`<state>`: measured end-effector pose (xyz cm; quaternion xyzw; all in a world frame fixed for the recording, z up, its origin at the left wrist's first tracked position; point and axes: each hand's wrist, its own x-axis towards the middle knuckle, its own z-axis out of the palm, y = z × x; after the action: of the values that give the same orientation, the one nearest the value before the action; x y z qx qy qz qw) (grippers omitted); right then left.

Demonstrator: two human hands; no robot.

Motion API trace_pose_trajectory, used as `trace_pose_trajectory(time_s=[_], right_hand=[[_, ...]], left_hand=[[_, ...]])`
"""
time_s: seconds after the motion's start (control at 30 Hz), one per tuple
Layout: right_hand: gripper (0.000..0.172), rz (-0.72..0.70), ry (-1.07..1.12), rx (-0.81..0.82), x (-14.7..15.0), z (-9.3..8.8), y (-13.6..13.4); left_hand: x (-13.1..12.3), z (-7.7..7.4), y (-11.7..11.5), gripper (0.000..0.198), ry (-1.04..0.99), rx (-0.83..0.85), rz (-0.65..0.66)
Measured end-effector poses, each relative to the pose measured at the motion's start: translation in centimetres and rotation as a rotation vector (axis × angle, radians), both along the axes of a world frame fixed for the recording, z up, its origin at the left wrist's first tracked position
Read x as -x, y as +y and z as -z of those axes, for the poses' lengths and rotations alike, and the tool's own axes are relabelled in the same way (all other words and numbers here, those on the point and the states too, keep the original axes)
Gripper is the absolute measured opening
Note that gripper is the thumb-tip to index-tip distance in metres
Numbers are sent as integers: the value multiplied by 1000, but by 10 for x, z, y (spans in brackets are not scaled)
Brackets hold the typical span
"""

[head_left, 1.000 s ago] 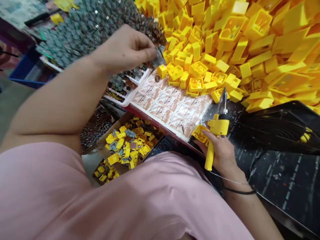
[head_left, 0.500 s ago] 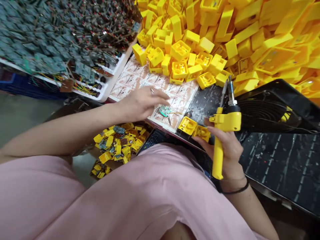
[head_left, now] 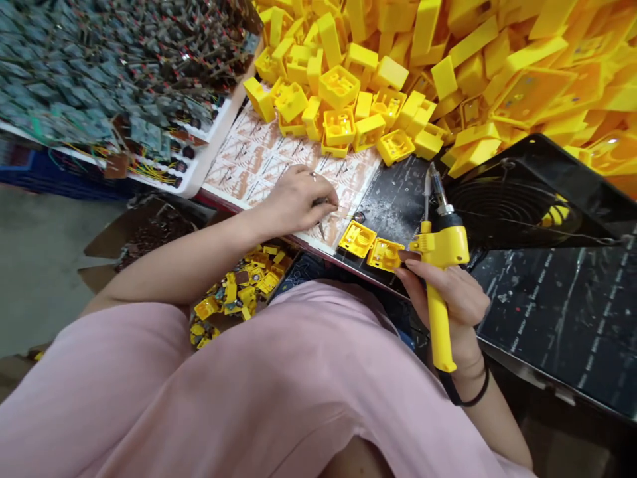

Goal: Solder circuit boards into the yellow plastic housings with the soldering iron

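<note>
Two yellow square plastic case halves [head_left: 357, 239] lie edge to edge by the near table edge, hollow sides up, probably so their insides are within reach of both hands. From them, the left hand [head_left: 303, 199] rests at 10 o'clock over a brown-and-white printed paper sheet [head_left: 239, 153], its fingers curled together; something dark shows by the thumb, but whether it is pinched I cannot tell. The sheet likely keeps small parts visible.

At 3 o'clock the right hand [head_left: 455, 292] has its fingers wrapped round a yellow pistol-shaped soldering gun [head_left: 450, 244] with a metal tip. The tip points between 11 and 12 o'clock, away from the body (sensible if it is hot), while thumb and fingertips reach to the nearer half's edge, perhaps to steady it; contact is unclear.

Bulk stock seems set within arm's reach: a heap of yellow plastic cases [head_left: 388, 73] between 12 and 1 o'clock, and grey-green circuit boards [head_left: 74, 86] at 10, in a white-rimmed tray [head_left: 199, 179].
</note>
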<state>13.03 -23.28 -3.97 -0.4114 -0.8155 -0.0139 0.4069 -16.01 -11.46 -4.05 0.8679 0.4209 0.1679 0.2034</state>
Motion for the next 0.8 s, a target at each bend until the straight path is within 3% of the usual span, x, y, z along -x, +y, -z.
trace_pose_trajectory(time_s=[0.13, 0.27, 0.33, 0.4, 0.53, 0.67, 0.73, 0.77, 0.8], right_hand=[[23, -32, 27, 32, -9, 4, -5], [67, 82, -39, -25, -20, 1, -16], [75, 210, -62, -36, -25, -3, -22], [64, 301, 9, -34, -27, -4, -23], [29, 379, 463, -186, -29, 6, -12], [40, 415, 712, -118, -26, 12, -9], [22, 435, 671, 2, -21, 7, -18], [20, 427, 622, 53, -18, 4, -24], [30, 404, 575, 100, -16, 1, -30]], left_hand=[[18, -18, 4, 22, -204, 45, -66], [20, -24, -6, 20, -89, -172, -59], [13, -17, -14, 19, -16, -260, -17], [6, -7, -22, 24, 5, -310, 32], [-5, 5, -32, 23, -87, -275, 91], [-11, 5, -32, 21, -114, -167, 88], [-14, 3, -32, 23, -90, -175, 73], [-16, 3, -32, 23, -71, -189, 68], [-17, 3, -32, 23, -54, -208, 64]])
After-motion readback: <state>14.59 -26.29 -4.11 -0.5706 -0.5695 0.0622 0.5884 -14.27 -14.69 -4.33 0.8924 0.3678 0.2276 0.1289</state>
